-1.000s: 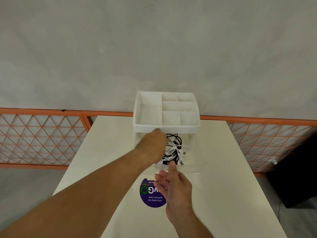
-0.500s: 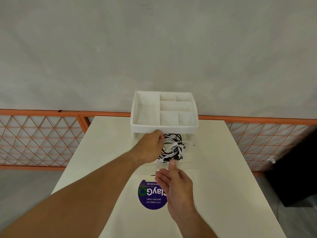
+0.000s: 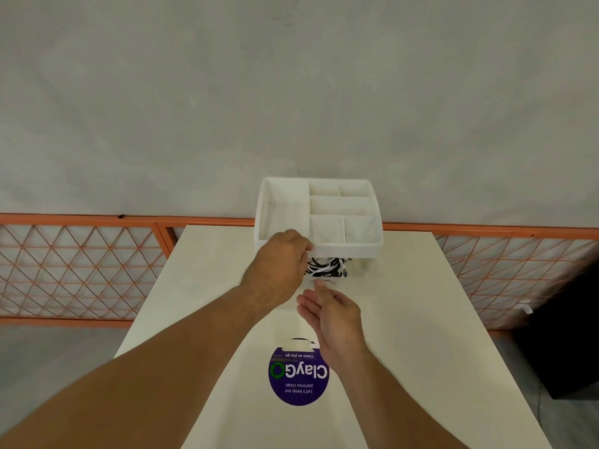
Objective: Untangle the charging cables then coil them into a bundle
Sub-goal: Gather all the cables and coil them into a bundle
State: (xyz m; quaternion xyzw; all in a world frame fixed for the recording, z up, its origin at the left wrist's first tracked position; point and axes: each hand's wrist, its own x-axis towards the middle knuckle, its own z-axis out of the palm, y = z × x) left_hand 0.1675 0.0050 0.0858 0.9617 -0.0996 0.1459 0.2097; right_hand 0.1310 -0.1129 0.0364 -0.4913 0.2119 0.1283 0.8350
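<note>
A: Two hands are up. What is the left hand [image 3: 278, 262] doing?
B: Its fingers curl beside the tangled cables [image 3: 327, 267], but the grip is hidden.
A: Where are the cables?
B: In the clear drawer [image 3: 360, 268] under the white organizer [image 3: 343, 250]. The right hand [image 3: 330, 311] has its fingers straight, with one fingertip at the drawer's front.

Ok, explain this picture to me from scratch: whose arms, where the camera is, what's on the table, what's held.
No machine here: these are a person's two bare arms, filmed by one wide-angle camera worn on the head, looking forward and down. A pale table carries a round purple sticker and, at its far end, a white divided organiser. Just under its top tray sits a tangle of black and white charging cables. The left hand reaches to that tangle with its fingers curled, but its back hides whether they grip anything. The right hand is open and holds nothing, fingertips close to the cables.
</note>
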